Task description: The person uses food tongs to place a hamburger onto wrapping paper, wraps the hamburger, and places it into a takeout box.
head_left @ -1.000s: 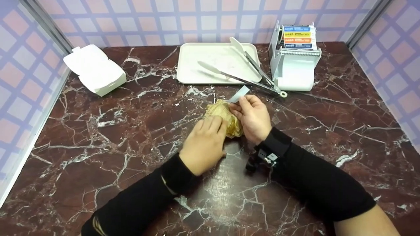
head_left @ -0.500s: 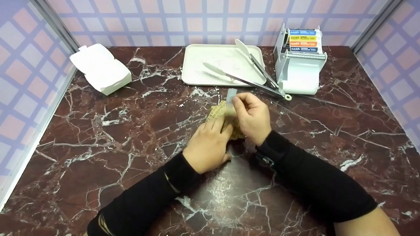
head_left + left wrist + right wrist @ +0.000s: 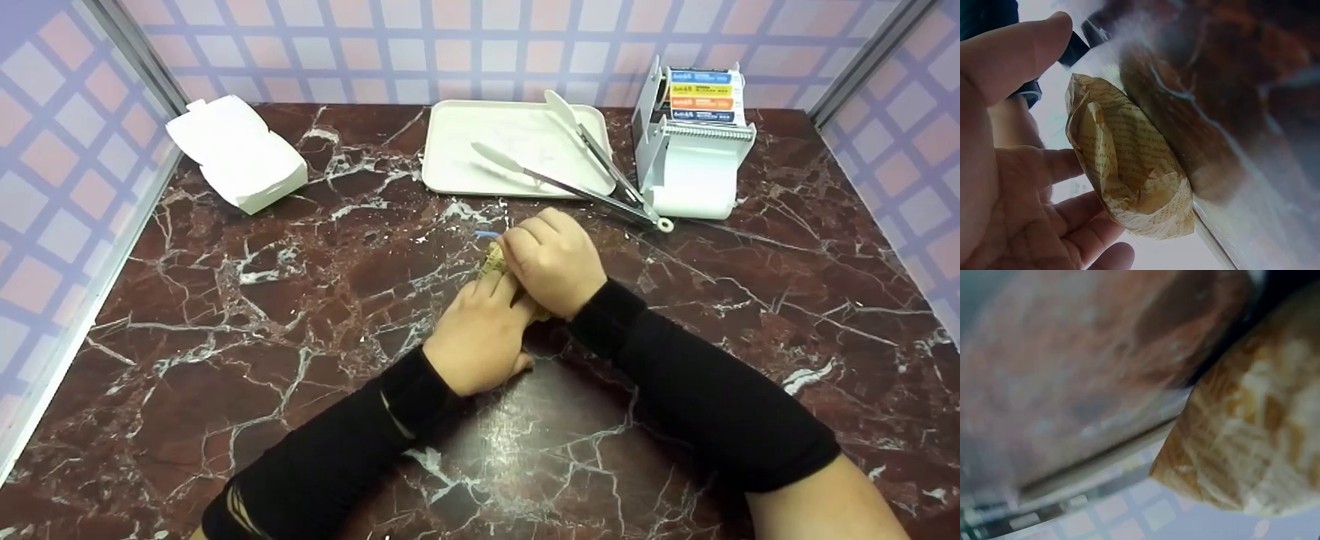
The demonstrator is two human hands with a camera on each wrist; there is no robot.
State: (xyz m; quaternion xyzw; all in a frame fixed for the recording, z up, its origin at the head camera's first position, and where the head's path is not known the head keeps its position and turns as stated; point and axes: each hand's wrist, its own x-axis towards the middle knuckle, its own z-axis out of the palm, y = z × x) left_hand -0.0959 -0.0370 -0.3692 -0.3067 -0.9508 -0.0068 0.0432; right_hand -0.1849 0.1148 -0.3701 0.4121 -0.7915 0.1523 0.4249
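Note:
A package wrapped in printed brown paper (image 3: 491, 262) lies on the marble-patterned table, mostly hidden by both hands in the head view. My left hand (image 3: 480, 337) rests on its near left side with extended fingers. In the left wrist view, fingers of this hand (image 3: 1027, 197) touch the crumpled wrapper (image 3: 1134, 163), thumb held away from it. Over the package's far right part is my right hand (image 3: 555, 262), fingers curled, pinching a sticker strip (image 3: 487, 234) whose bluish end sticks out to the left. The right wrist view shows the wrapped package (image 3: 1241, 450) close up; the right fingertips are hidden.
Beyond the hands lies a cream tray (image 3: 450, 169) with tongs (image 3: 547, 180) resting across it. A label dispenser (image 3: 694, 165) stands to its right. At the back left is an open white cardboard box (image 3: 251, 161). Patterned panels enclose the table.
My right hand has moved left and turned over onto the package, bringing the strip down beside the wrapper's far edge. The left hand stays on the package. The head view has shifted slightly.

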